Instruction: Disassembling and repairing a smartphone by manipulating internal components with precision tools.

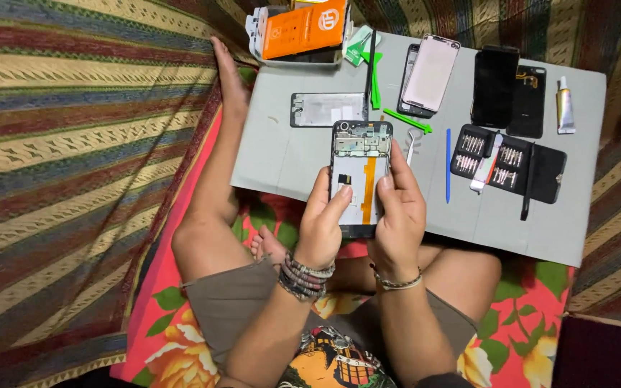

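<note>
Your left hand [323,226] and right hand [397,215] both clamp the opened black smartphone with its back cover off [360,177], fingers curled round its long sides. Your left thumb lies on the pale inner plate, and your right thumb lies beside the orange ribbon strip running down its middle. You hold the phone upright just above the near edge of the grey rectangular work mat [282,154], over your crossed legs.

Just beyond the phone a silvery metal phone frame [327,109] lies flat on the mat. To its right sit bright green plastic pry tools [406,120], then a thin blue plastic pry stick [448,165]. Further right an open black case of small screwdriver bits [509,163] rests near the mat's right edge. At the far edge lie a pinkish phone screen panel [431,72], a black phone body [507,90] and a small glue tube [565,106]. An orange and white box [303,30] sits at the far left corner.
</note>
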